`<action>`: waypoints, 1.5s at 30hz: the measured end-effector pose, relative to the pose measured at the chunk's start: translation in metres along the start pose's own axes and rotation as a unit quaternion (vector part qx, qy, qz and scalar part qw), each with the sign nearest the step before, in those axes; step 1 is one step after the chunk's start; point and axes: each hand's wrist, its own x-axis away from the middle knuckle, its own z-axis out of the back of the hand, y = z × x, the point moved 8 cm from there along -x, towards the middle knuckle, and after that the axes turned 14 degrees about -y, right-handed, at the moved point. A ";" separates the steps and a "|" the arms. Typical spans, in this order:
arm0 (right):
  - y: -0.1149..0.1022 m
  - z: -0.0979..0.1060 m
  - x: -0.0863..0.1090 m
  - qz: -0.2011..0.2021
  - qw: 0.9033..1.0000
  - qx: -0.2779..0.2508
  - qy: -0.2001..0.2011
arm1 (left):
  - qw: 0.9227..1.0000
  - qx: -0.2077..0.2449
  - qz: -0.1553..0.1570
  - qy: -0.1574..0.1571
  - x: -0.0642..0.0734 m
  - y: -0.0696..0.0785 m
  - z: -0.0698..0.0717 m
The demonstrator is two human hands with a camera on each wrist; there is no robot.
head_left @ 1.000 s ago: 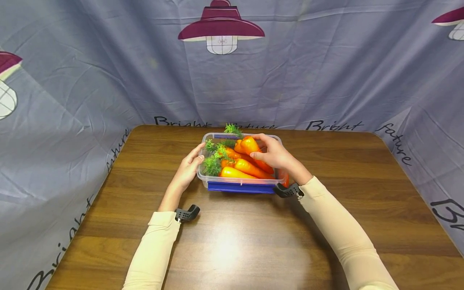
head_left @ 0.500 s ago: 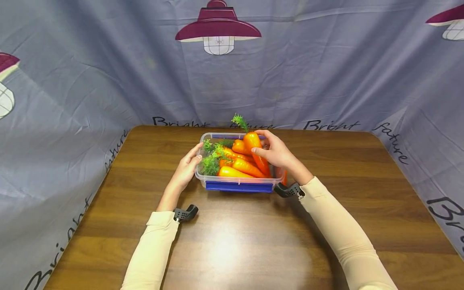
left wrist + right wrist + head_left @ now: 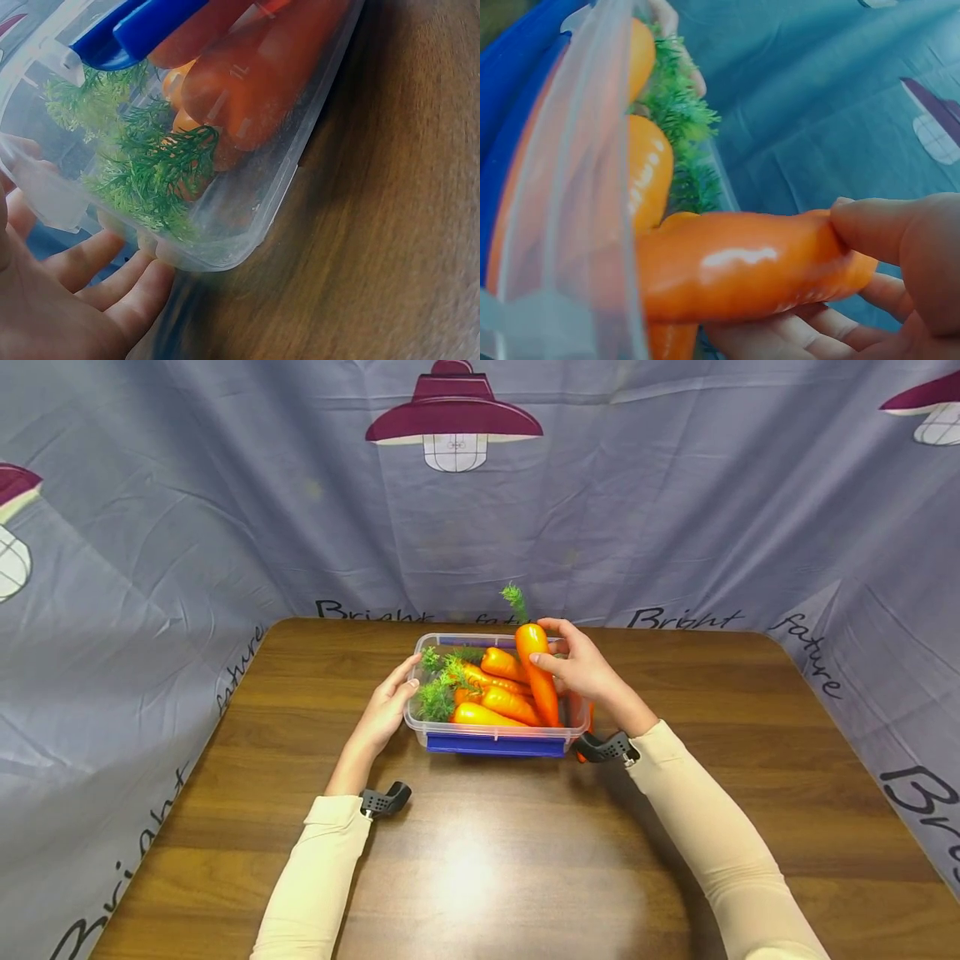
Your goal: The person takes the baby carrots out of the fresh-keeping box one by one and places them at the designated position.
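Observation:
A clear plastic food container (image 3: pixel 495 732) with blue side clips stands on the table, holding several orange carrots (image 3: pixel 510 703) with green leafy tops (image 3: pixel 437 700). My left hand (image 3: pixel 386 714) holds its left end by the rim; in the left wrist view the fingers (image 3: pixel 139 296) lie against the outside wall. With thumb and fingers, my right hand (image 3: pixel 581 664) grips one carrot (image 3: pixel 536 664) near its leafy end. That carrot leans up out of the container, tip low inside, top above the far rim. In the right wrist view the carrot (image 3: pixel 742 266) passes behind the near plastic wall.
The brown wooden table (image 3: pixel 480 852) extends all around the container. A grey printed curtain (image 3: pixel 480 543) hangs behind the far edge and at both sides. Something orange (image 3: pixel 590 718) shows at the container's right end, mostly hidden by my right wrist.
My right hand has raised the carrot's leafy end, turning it from lying among the others to steeply tilted, and moved slightly up and right. The left hand has stayed at the container's left end.

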 end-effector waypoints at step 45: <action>0.086 0.074 0.085 -0.018 0.978 -0.194 0.080 | 1.000 0.002 -0.008 -0.001 -0.001 0.000 0.001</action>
